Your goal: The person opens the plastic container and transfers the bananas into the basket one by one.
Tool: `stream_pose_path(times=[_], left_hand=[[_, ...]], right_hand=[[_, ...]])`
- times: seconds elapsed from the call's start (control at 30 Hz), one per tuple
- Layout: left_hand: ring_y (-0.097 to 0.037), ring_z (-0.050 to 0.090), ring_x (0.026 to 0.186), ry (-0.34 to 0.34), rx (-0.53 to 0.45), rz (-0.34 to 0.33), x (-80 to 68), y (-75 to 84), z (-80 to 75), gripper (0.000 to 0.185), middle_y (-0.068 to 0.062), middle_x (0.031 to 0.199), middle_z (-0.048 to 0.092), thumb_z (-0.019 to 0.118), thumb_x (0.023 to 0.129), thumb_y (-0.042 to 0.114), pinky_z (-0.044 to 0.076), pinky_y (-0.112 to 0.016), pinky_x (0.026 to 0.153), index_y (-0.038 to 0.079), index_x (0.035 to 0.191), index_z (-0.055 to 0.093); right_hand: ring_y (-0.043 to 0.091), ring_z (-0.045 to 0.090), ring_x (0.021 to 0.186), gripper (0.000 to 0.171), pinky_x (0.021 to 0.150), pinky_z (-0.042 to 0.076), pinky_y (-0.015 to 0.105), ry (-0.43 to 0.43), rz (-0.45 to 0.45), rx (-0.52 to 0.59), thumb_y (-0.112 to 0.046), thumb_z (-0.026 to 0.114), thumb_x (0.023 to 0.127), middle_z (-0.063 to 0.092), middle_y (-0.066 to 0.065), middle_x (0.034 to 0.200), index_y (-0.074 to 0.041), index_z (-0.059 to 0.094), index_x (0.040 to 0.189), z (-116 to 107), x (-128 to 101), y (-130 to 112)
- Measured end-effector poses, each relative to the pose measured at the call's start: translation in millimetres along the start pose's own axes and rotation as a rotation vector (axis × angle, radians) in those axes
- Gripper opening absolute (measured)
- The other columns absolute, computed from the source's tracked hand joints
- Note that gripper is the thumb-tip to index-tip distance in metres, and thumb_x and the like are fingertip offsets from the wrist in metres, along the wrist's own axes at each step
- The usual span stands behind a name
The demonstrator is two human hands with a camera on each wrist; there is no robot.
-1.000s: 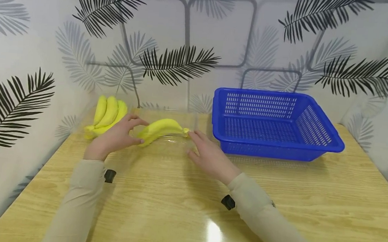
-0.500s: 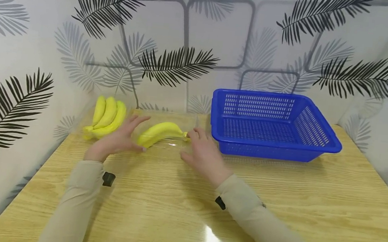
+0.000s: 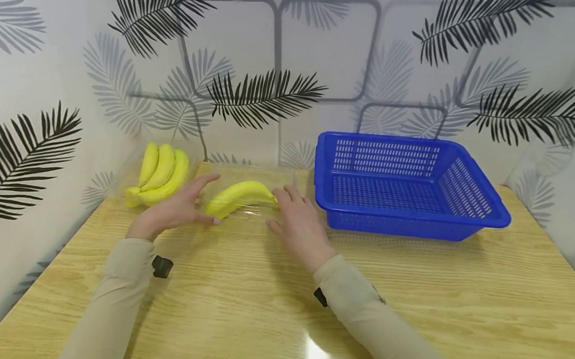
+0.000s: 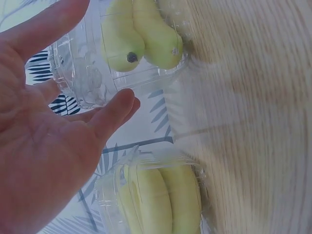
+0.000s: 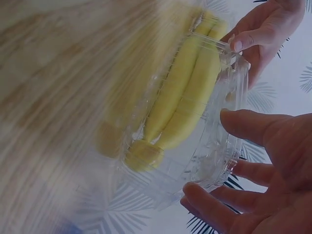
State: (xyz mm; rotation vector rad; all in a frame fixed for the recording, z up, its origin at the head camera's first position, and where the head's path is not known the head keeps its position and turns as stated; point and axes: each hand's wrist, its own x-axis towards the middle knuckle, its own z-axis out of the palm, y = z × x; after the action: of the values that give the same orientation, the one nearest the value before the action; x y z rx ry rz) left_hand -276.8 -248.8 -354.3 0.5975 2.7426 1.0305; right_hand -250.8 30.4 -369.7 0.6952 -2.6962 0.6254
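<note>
Yellow bananas lie inside a clear plastic clamshell box at the back of the table, in front of the wall. My left hand is at the left end of the box, thumb by the front edge and fingers spread towards the back. At the right end is my right hand, its fingertips at the corner by the banana stem and its thumb at the front edge. In the right wrist view the lid lies over the bananas, with fingers of both hands along its rim.
Another bunch of bananas, also in a clear box, stands left of my left hand. A blue perforated plastic basket stands at the back right. Behind the wooden table rises a leaf-patterned wall.
My right hand has shifted slightly left and inward, its fingers now covering the banana stem. My left thumb has moved a little along the front edge. Box and basket have hardly moved.
</note>
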Motion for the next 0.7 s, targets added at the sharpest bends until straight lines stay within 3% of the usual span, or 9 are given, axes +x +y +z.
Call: stream_pose_path(times=[0.2, 0.33, 0.47, 0.7], left_hand=[[-0.049, 0.03, 0.136, 0.008, -0.07, -0.018, -0.3, -2.3, 2.0, 0.098, -0.016, 0.162, 0.009, 0.078, 0.085, 0.021, 0.032, -0.061, 0.106, 0.016, 0.158, 0.013], [-0.05, 0.031, 0.135, 0.015, -0.149, -0.03, 0.5, -2.8, 3.1, 0.106, -0.017, 0.162, 0.002, 0.077, 0.087, 0.014, 0.036, -0.059, 0.105, 0.016, 0.159, 0.0], [-0.05, 0.028, 0.137, 0.013, -0.233, -0.067, 0.9, -3.7, 2.6, 0.116, -0.02, 0.162, -0.003, 0.077, 0.086, 0.012, 0.036, -0.057, 0.106, 0.02, 0.156, -0.016], [-0.045, 0.024, 0.141, 0.005, -0.396, -0.109, 2.1, -9.0, -0.7, 0.123, -0.02, 0.162, 0.005, 0.077, 0.086, 0.011, 0.031, -0.055, 0.11, 0.027, 0.152, -0.026]], right_hand=[[0.038, 0.061, 0.098, 0.047, 0.087, 0.051, 0.047, 0.064, -0.077, -0.073, -0.021, 0.072, 0.091, 0.055, 0.018, 0.133, -0.005, 0.055, 0.133, 1.8, -0.5, 2.9], [0.034, 0.06, 0.084, 0.042, 0.073, 0.053, 0.042, 0.109, -0.117, -0.135, -0.02, 0.071, 0.092, 0.058, 0.016, 0.124, -0.004, 0.057, 0.129, 4.2, 0.0, 4.0], [0.032, 0.059, 0.082, 0.04, 0.067, 0.053, 0.04, 0.13, -0.127, -0.177, -0.02, 0.07, 0.093, 0.059, 0.015, 0.121, -0.003, 0.057, 0.127, 5.6, 1.0, 4.3], [0.031, 0.057, 0.076, 0.029, 0.06, 0.051, 0.039, 0.171, -0.105, -0.194, -0.018, 0.068, 0.094, 0.059, 0.011, 0.106, -0.004, 0.057, 0.116, 3.2, 2.7, 4.6]])
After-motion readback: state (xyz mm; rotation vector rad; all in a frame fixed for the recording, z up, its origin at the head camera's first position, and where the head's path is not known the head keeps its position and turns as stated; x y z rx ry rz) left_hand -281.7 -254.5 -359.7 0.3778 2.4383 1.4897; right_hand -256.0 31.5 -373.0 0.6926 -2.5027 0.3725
